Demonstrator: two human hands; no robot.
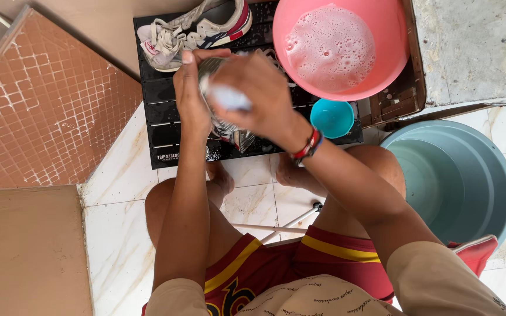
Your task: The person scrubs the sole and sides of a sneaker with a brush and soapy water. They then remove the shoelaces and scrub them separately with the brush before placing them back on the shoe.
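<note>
Left hand [191, 93] gripping one shoe [225, 126] over black crate [162, 111]; right hand [253, 93] closing on pale brush [229, 98]. Second shoe [197, 29], one pink basin [341, 47], one teal cup [332, 117] sitting on crate.

You are looking down at a domestic wash area, most likely a household yard or utility corner. The floor [118, 234] is laid with pale marbled tiles, and a surface of small reddish-brown mosaic tiles [48, 105] rises at the left. A rough concrete ledge [475, 47] stands at the upper right. Washing gear confirms the setting: a pink basin [393, 35] holding soapy foam, a small teal bowl [332, 117], and a large grey-green tub [458, 175] on the floor. A low black slatted table [165, 111] serves as the work surface, with a sneaker [200, 29] on it.
</note>
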